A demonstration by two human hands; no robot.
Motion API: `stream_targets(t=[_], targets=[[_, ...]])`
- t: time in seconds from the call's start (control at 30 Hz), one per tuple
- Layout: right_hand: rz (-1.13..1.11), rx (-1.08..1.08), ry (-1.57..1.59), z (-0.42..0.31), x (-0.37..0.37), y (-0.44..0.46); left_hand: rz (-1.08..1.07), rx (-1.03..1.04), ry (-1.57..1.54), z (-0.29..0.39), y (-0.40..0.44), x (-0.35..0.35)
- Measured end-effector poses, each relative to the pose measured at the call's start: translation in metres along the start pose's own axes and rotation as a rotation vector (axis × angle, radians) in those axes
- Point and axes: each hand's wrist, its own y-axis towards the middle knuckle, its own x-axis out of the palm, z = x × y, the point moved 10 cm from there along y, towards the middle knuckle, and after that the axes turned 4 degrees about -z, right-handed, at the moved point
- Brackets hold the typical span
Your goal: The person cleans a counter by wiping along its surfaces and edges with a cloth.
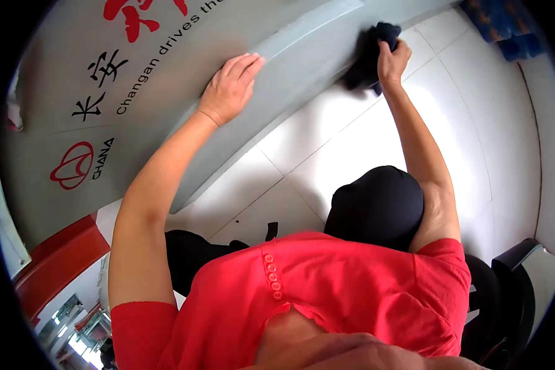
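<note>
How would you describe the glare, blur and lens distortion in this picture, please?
In the head view, glare brightens the white tiled floor, whose lines bow at right; also in the head view, the dark bunched cloth in the bare right hand looks blurred at lower left; head view corners are black.

You are in a car brand's business premises, a shop or an office; the cropped view does not settle which. The long grey panel [176, 83] shows it, bearing a red logo [74, 165], "CHANA", Chinese characters and "Changan drives". From the panel's foot, pale glossy floor tiles [462, 142] run to a white wall [552, 123] opposite it.
</note>
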Motion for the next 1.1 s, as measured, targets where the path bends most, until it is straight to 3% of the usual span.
stream_targets(t=[0.07,0.17,0.27,0.33,0.43,0.53,0.67,0.73,0.87,0.97,1.0,1.1], targets=[[0.015,-0.232,0.000,-0.060,-0.007,0.006,0.005,0.001,0.006,-0.001,0.001,0.000],[-0.142,-0.450,-0.146,-0.111,0.020,0.013,0.000,0.005,0.010,0.000,0.000,0.001],[-0.238,-0.379,-0.238,-0.134,0.028,0.001,-0.003,0.010,0.018,0.002,0.002,-0.002],[-0.344,-0.568,-0.258,-0.168,0.038,-0.033,-0.005,0.006,0.012,0.003,0.003,-0.001],[-0.331,-0.666,-0.392,-0.183,0.050,-0.032,-0.016,-0.004,0.000,0.002,-0.001,-0.001],[-0.284,-0.480,-0.516,-0.172,0.037,0.027,-0.003,0.000,-0.005,0.002,0.001,-0.002],[-0.324,-0.502,-0.684,-0.178,0.044,0.027,0.005,-0.003,0.013,0.000,0.000,0.001],[-0.287,-0.760,-0.812,-0.193,0.060,-0.014,0.021,-0.001,0.013,-0.001,-0.001,0.000],[-0.350,-0.805,-0.724,-0.204,0.068,-0.047,0.006,0.001,0.023,-0.003,-0.002,0.002],[-0.207,-0.685,-0.679,-0.184,0.046,0.006,0.003,0.006,0.028,-0.001,-0.001,0.001],[-0.254,-0.496,-0.565,-0.188,0.034,0.016,0.009,0.013,0.024,0.001,-0.001,0.000],[-0.261,-0.472,-0.675,-0.188,0.041,0.014,0.023,0.016,0.031,0.001,-0.001,0.002]])
